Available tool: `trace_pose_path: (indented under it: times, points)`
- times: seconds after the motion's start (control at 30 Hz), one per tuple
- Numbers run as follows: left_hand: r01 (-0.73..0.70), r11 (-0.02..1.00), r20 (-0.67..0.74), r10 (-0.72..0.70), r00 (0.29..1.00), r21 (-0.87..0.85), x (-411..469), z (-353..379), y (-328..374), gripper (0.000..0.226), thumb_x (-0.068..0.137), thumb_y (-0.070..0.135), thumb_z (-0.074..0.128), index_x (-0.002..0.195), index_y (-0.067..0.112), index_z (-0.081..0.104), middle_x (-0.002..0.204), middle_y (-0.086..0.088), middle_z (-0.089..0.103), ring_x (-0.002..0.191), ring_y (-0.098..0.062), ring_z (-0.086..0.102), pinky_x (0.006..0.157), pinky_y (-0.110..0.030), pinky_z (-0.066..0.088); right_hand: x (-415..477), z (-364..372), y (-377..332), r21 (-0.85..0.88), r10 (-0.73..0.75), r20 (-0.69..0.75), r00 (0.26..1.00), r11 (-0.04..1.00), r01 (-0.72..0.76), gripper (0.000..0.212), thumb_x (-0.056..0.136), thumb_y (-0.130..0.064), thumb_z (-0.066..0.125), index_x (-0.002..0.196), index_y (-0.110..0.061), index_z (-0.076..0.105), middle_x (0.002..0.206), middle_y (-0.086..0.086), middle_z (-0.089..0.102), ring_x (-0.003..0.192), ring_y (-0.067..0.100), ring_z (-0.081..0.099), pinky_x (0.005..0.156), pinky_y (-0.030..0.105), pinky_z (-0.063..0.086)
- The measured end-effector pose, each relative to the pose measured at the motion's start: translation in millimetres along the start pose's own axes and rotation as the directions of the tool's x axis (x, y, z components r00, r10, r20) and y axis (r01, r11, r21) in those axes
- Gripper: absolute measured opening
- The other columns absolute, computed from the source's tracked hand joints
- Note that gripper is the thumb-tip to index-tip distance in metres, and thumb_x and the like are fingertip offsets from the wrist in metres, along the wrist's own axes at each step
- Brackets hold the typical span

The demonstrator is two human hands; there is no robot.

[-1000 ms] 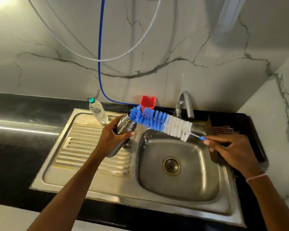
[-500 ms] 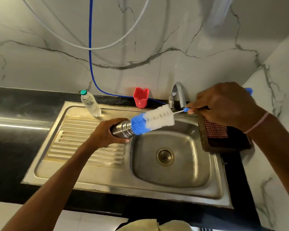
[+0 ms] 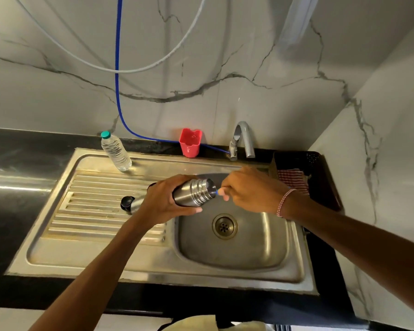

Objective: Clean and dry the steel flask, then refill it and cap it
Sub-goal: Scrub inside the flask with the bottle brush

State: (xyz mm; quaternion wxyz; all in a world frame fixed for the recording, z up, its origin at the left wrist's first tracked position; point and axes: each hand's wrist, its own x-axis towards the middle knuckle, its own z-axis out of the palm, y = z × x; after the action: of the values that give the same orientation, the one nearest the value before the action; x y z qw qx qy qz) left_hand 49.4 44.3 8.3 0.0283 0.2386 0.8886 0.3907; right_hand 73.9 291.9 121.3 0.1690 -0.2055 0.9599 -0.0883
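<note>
Flask: the steel flask [image 3: 194,194] is held almost level, mouth to the right, above the line where the drainboard [image 3: 93,211] meets the basin [image 3: 249,247], mid-tabletop.
Left hand: the left hand [image 3: 163,201] wraps the flask's body, fingers [image 3: 177,181] curled right round it.
Right hand: the right hand [image 3: 249,189] is at the mouth, fingers [image 3: 222,194] pinching the blue tip of the brush handle [image 3: 217,192]. No bristles show, so I judge they're inside.
Risk, splash: yank that brush out fast and wet bristles would likely flick water at the wall.
Risk, slip: if the brush jams and gets tugged, a wet steel body held one-handed could twist loose and drop into the basin.
Risk, handle: so slight a pinch could lose the tip down the neck.
Unclear: a black-ended steel piece [image 3: 128,203] shows past the left hand; flask base or loose cap, can't tell.
Surface: steel sink set in a black tabletop [image 3: 14,199], drain [image 3: 224,226] mid-basin.
Back edge: plastic water bottle [image 3: 116,152], red cup [image 3: 190,142], tap [image 3: 243,137].
Right end: black tray [image 3: 325,187] holding a checked cloth [image 3: 292,179].
Room: veined marble wall [image 3: 249,44] turning a corner, with a blue hose [image 3: 117,80] and a white hose [image 3: 134,70] hanging.
</note>
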Motion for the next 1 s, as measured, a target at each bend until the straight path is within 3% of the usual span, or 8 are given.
trace_pose_path:
  times: [0.33,0.47,0.57,0.63,0.7,0.8,0.9,1.0]
  points:
    - [0.037,0.992,0.165,-0.057,0.985,0.117,7.8,-1.4,10.5,0.057,0.062,0.061,0.083,0.109,0.04,0.06,0.09,0.015,0.072,0.078,-0.005,0.065,0.072,-0.03,0.052,-30.8,36.7,27.9,-0.758,-0.324,-0.275,0.905,0.652,0.003,0.009,0.098,-0.02,0.056,0.105,-0.014,0.058,0.064,0.001,0.049,0.048,0.017,0.038,0.046,0.028,0.028]
    - [-0.086,0.912,0.167,0.02,0.986,0.401,7.9,9.5,17.6,0.065,0.066,0.057,0.083,0.119,0.027,0.061,0.106,0.008,0.071,0.089,-0.017,0.066,0.074,-0.03,0.045,-21.8,20.5,20.9,-0.229,0.003,0.117,0.993,0.973,0.024,0.027,0.103,-0.025,0.039,0.097,-0.018,0.065,0.068,0.002,0.054,0.053,0.016,0.037,0.051,0.028,0.034]
    - [-0.104,0.897,0.144,0.046,0.989,0.429,2.2,15.7,16.3,0.07,0.064,0.061,0.081,0.121,0.025,0.061,0.114,0.005,0.069,0.096,-0.02,0.067,0.08,-0.036,0.052,-14.8,3.1,23.4,0.392,0.19,0.377,0.906,0.854,-0.342,0.037,0.104,-0.032,0.044,0.074,-0.016,0.06,0.055,-0.003,0.043,0.046,0.014,0.031,0.045,0.022,0.027]
    - [-0.079,0.902,0.139,0.022,0.99,0.425,2.5,13.9,15.6,0.072,0.064,0.061,0.08,0.123,0.026,0.06,0.114,0.006,0.069,0.095,-0.019,0.066,0.08,-0.037,0.053,-18.2,11.6,24.6,-0.004,0.13,0.132,0.983,0.991,-0.131,0.034,0.103,-0.035,0.048,0.079,-0.018,0.064,0.059,-0.005,0.048,0.05,0.013,0.04,0.051,0.025,0.03]
    - [-0.033,0.929,0.138,-0.019,0.99,0.368,4.1,9.9,15.9,0.068,0.065,0.06,0.083,0.121,0.028,0.059,0.107,0.011,0.068,0.088,-0.014,0.063,0.079,-0.035,0.052,-23.8,31.8,24.8,-0.624,-0.083,-0.161,0.983,0.78,-0.036,0.026,0.102,-0.036,0.051,0.086,-0.018,0.06,0.068,-0.001,0.052,0.059,0.018,0.048,0.057,0.03,0.034]
    - [-0.012,0.955,0.167,-0.04,0.985,0.297,4.6,5.6,17.3,0.065,0.063,0.058,0.085,0.117,0.03,0.059,0.099,0.015,0.067,0.08,-0.012,0.061,0.075,-0.033,0.052,-26.8,38.6,24.9,-0.839,-0.341,-0.23,0.911,0.544,-0.009,0.029,0.106,-0.034,0.046,0.082,-0.018,0.048,0.064,0.001,0.048,0.053,0.018,0.043,0.051,0.033,0.033]
    - [-0.046,0.933,0.168,-0.016,0.986,0.356,2.1,6.7,16.5,0.069,0.061,0.064,0.077,0.117,0.029,0.059,0.101,0.009,0.07,0.082,-0.019,0.066,0.077,-0.038,0.055,-28.3,44.4,24.0,-0.674,-0.228,-0.248,0.942,0.738,0.001,0.025,0.104,-0.033,0.045,0.085,-0.019,0.056,0.055,-0.003,0.046,0.042,0.017,0.039,0.044,0.029,0.026]
    - [-0.051,0.905,0.115,0.002,0.993,0.423,1.3,7.3,10.8,0.076,0.062,0.062,0.079,0.127,0.028,0.056,0.105,0.004,0.068,0.089,-0.021,0.066,0.079,-0.037,0.052,-20.9,38.7,9.2,0.053,0.086,0.063,0.994,0.995,-0.089,0.035,0.109,-0.03,0.036,0.082,-0.019,0.055,0.064,0.003,0.046,0.059,0.026,0.051,0.058,0.034,0.04]
